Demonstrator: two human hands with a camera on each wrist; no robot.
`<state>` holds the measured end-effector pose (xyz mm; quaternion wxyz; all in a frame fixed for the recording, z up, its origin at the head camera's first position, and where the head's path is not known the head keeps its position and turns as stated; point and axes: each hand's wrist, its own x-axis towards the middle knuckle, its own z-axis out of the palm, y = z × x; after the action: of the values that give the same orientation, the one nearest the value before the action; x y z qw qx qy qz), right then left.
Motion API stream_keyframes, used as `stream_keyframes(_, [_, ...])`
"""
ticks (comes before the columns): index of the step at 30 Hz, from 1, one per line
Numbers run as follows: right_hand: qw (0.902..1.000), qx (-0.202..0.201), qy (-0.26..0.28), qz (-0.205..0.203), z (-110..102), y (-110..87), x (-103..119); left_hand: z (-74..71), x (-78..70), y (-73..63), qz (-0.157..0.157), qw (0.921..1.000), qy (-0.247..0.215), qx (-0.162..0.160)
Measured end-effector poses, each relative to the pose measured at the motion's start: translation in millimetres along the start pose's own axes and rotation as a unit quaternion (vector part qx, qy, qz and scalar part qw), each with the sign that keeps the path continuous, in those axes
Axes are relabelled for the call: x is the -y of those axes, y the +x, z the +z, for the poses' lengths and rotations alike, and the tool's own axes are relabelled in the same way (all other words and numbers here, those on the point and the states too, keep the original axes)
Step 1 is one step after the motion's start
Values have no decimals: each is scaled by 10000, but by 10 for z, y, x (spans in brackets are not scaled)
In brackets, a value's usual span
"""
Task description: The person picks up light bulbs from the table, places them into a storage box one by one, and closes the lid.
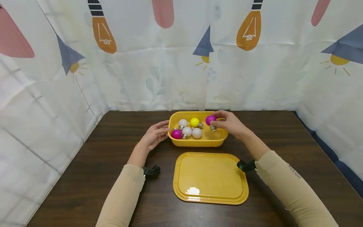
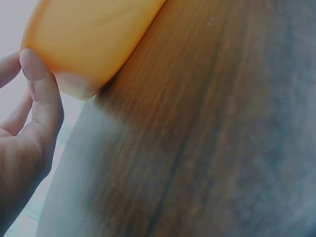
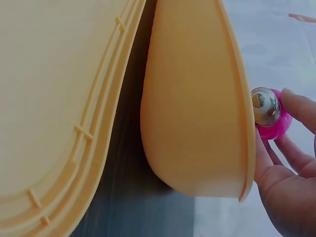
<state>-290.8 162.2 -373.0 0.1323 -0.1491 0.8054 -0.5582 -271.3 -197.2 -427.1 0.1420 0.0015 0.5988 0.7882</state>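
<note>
My right hand (image 1: 232, 123) pinches a magenta light bulb (image 1: 210, 119) between thumb and fingers, over the right end of a yellow bin (image 1: 195, 143). Its metal screw base (image 3: 265, 106) points down in the head view and shows above the rim in the right wrist view. At the bin's left end my left hand (image 1: 155, 135) touches the rim with loosely extended fingers; the thumb (image 2: 37, 66) lies against the outer wall in the left wrist view. Inside the bin lie white bulbs (image 1: 197, 133), a yellow bulb (image 1: 194, 122) and another magenta bulb (image 1: 176, 134), mostly toward the left.
A flat yellow tray (image 1: 210, 176) lies on the dark wooden table (image 1: 113, 176), just in front of the bin. Behind the table hangs a white curtain (image 1: 170, 69) printed with lamps and bulbs. More of this cloth runs along both sides.
</note>
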Motion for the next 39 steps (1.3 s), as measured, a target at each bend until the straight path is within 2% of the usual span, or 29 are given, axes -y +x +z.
stream_keyframes(13, [9999,-115,43,77,15,60,-39,2,-3,26,-43,10000,35,-21])
stream_keyframes(21, [9999,-36,140,71,15,64,-22,4,-26,19,-2,10000,71,16])
stream_keyframes(39, [9994,196,3,281,80,128,-1,15,-22,3,-21,10000,15,-25])
